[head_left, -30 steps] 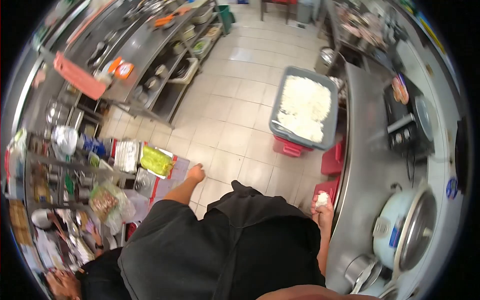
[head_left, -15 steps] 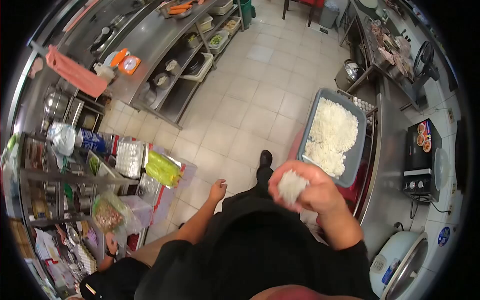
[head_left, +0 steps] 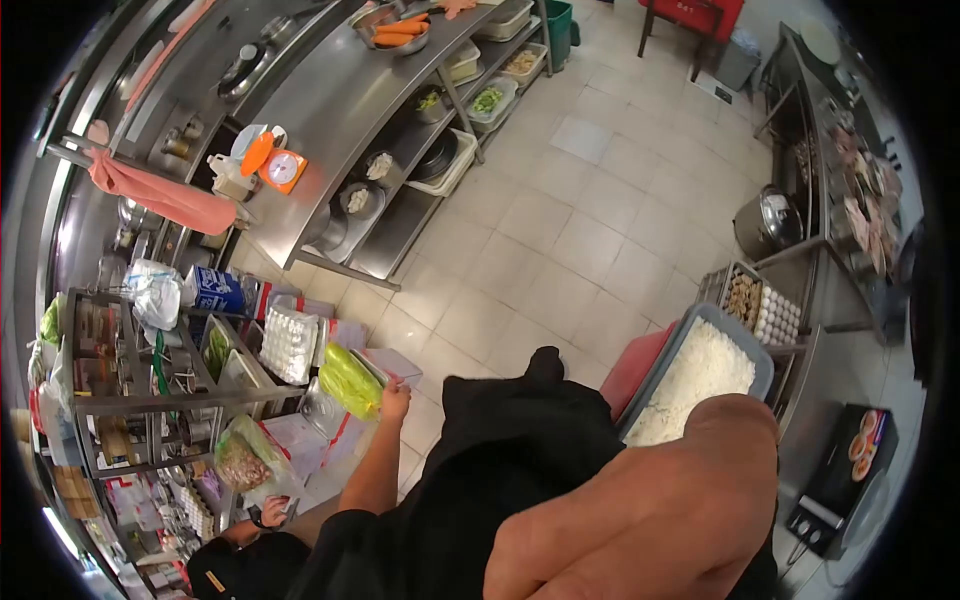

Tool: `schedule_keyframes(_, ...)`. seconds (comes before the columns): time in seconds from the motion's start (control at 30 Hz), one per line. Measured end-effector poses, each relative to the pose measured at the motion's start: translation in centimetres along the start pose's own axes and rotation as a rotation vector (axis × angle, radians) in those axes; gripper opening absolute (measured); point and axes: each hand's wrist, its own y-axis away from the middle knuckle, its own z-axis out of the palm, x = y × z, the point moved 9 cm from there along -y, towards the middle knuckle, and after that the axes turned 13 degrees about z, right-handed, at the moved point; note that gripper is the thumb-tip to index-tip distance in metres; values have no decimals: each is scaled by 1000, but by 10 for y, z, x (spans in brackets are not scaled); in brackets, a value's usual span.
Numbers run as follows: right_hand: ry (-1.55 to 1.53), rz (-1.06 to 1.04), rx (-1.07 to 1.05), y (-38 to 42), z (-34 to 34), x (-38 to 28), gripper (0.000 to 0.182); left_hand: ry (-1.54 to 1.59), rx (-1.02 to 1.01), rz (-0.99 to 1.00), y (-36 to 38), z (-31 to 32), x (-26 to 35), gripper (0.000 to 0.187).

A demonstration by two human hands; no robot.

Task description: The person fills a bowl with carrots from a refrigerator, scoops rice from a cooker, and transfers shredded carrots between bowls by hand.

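My right hand (head_left: 600, 530) is raised very close to the camera, with its back and the arm filling the lower right. Its fingers are hidden, so whatever it holds cannot be seen. Behind it, a grey tub (head_left: 627, 418) holds a heap of cooked white rice (head_left: 708, 370), partly covered by my arm. My left hand (head_left: 396, 399) hangs low at my side, its fingers loosely bent and slightly apart, with nothing visible in them. It overlaps the end of a bag of long green vegetables (head_left: 348, 380); contact cannot be made out.
A red crate (head_left: 640, 365) sits beside the tub, near egg trays (head_left: 775, 315). A steel table (head_left: 345, 120) with an orange scale (head_left: 282, 170) stands at the left. Another person's hand (head_left: 272, 512) is at the lower left. Tiled floor (head_left: 540, 250) runs ahead.
My right hand, which held a handful of white rice, has come up close to the camera. My left hand has shifted left to the green bag. The view has turned, bringing the tub lower.
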Motion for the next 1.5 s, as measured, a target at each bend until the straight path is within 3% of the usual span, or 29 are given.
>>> schedule_keyframes(0.07,67,3,-74,-17,-46,-4,26,109,7,-124,-7,15,5,33)
schedule_keyframes(0.13,4,155,-172,-31,-99,-5,25,-103,-73,-114,-16,37,14,33)
schedule_keyframes(0.2,-82,310,-113,-33,-151,2,26,-201,-154,-110,-40,65,20,33)
schedule_keyframes(0.33,-409,421,384,-26,-260,41,16,-324,-292,-3,-131,123,36,34)
schedule_keyframes(0.37,-624,460,481,-25,-279,59,17,-329,-302,21,-162,133,45,34)
schedule_keyframes(0.5,-754,540,683,-30,-373,132,15,-332,-305,68,-322,155,115,34)
schedule_keyframes(0.53,-741,598,875,-15,-411,152,14,-306,-273,93,-367,162,128,35)
schedule_keyframes(0.63,-461,635,1301,68,-528,205,11,-300,-295,393,-499,197,197,34)
schedule_keyframes(0.73,-405,697,1682,220,-596,281,4,-125,-295,143,-555,216,308,34)
schedule_keyframes(0.83,-620,544,2002,295,-623,284,14,-113,-269,176,-620,247,339,35)
schedule_keyframes(0.97,-631,438,1910,282,-712,245,21,-180,-364,123,-652,290,377,36)
schedule_keyframes(1.07,-537,430,1647,178,-820,183,22,-197,-325,103,-686,309,333,37)
schedule_keyframes(1.2,-367,492,1274,-5,-926,60,20,-328,-371,-8,-704,323,321,36)
schedule_keyframes(1.37,-285,446,605,-202,-949,-88,21,-71,-205,-86,-750,353,432,35)
schedule_keyframes(1.43,-247,534,464,-252,-947,-135,15,-328,-188,-136,-771,376,491,34)
schedule_keyframes(1.5,-213,397,323,-293,-961,-158,16,-132,-211,-191,-791,397,462,34)
